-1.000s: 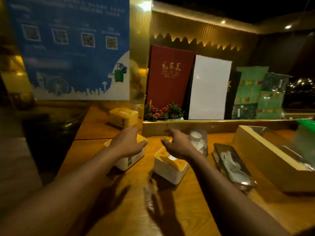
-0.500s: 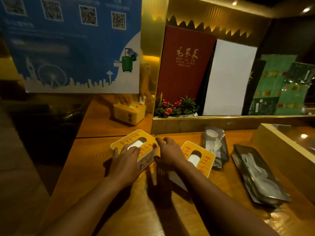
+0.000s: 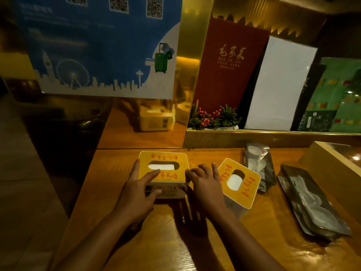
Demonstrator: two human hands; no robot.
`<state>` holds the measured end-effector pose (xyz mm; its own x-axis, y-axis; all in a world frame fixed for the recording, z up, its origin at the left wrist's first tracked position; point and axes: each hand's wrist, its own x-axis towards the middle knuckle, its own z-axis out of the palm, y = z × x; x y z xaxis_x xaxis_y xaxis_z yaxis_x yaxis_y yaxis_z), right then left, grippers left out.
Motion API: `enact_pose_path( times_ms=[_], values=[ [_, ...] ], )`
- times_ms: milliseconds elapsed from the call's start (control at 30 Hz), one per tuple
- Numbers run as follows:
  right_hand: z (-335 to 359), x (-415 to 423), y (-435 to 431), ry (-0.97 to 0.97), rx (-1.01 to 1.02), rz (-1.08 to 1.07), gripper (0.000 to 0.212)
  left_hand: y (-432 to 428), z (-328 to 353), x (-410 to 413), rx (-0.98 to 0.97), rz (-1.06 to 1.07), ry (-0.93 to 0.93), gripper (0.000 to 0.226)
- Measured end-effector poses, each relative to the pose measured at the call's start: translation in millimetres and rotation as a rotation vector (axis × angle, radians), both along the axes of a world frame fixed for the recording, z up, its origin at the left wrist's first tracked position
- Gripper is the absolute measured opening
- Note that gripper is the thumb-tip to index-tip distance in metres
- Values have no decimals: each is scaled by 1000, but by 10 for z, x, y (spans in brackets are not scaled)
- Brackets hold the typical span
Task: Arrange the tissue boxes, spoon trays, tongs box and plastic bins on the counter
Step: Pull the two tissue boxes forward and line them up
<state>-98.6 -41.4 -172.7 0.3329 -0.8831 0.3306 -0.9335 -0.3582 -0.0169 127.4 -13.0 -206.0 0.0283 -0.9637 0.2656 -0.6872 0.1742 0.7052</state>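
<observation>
Two yellow-topped tissue boxes stand on the wooden counter (image 3: 148, 249). The left tissue box (image 3: 166, 160) sits square to me. My left hand (image 3: 139, 194) grips its left and front side, fingers on the lid. My right hand (image 3: 207, 184) presses against its right side, between it and the right tissue box (image 3: 242, 190), which lies turned at an angle. Two dark spoon trays lie to the right: a small spoon tray (image 3: 259, 163) and a longer spoon tray (image 3: 310, 202), both holding white spoons. A third tissue box (image 3: 156, 119) stands on the far counter.
A light wooden box (image 3: 330, 163) fills the right edge of the counter. A raised gold ledge (image 3: 254, 136) with a small berry plant (image 3: 214, 118) and upright menus (image 3: 228, 65) runs behind. A blue poster (image 3: 97, 45) hangs at the back left. The counter's left edge drops to the floor.
Both hands moved onto the left tissue box and turned it from an angle to square with the counter edge. The right hand left the right box. My view has come closer.
</observation>
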Motion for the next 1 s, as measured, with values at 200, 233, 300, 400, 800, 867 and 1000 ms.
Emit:
enact_pose_path(
  times_ms=[200,233,300,400,800,867,1000],
  values=[
    [-34,-105,191,-40,-24,-6,49,181,-15,-114,-116,48,73,51],
    [-33,-106,195,-39,-22,-3,49,199,-21,-120,-132,51,64,51],
    [-19,-94,195,-32,-11,1,50,232,-23,-132,-150,54,59,51],
    [-5,-79,191,-21,20,4,53,263,1,-152,-145,66,65,51],
    [442,-1139,58,-329,134,-76,57,276,67,-289,-183,142,-75,60],
    [509,-1570,-20,-256,233,-203,70,318,190,-460,-252,130,-101,53],
    [460,-2203,-53,-137,463,-172,84,476,413,-1021,-362,38,-73,40]
  ],
)
